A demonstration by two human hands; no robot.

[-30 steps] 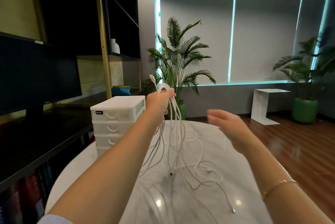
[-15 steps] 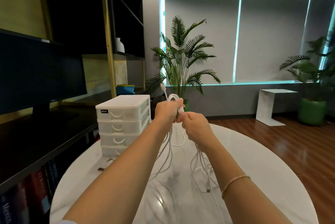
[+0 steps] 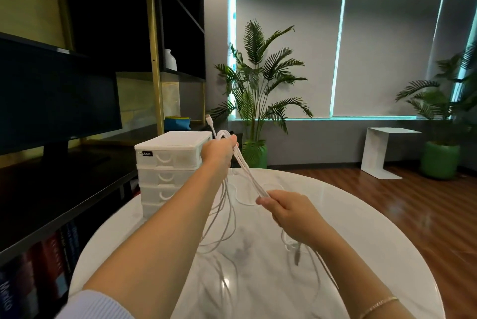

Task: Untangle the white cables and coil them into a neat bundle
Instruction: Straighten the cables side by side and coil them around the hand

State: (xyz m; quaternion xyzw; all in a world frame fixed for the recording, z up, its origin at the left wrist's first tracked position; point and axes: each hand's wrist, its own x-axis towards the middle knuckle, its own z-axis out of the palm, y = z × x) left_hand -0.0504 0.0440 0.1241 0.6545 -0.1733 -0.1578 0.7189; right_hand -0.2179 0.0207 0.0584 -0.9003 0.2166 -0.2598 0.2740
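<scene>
My left hand (image 3: 218, 150) is raised above the far side of the table, fingers curled round a gathered bunch of the white cables (image 3: 249, 173). A short loop arches over the top of that fist, and one connector end (image 3: 208, 119) sticks up past it. From the fist several strands run taut, down and to the right, into my right hand (image 3: 289, 211), which pinches them between thumb and curled fingers. The right hand sits lower and nearer to me.

Below both hands the rest of the cables hang in loose loops onto the white marble table (image 3: 361, 228); a plug (image 3: 297, 258) dangles under my right wrist. Strands blur against the glossy top, so I cannot tell how many there are.

White drawer unit (image 3: 167, 164) stands on the table's left edge, just beside my left hand. Thin bracelet (image 3: 379, 304) on right wrist.
</scene>
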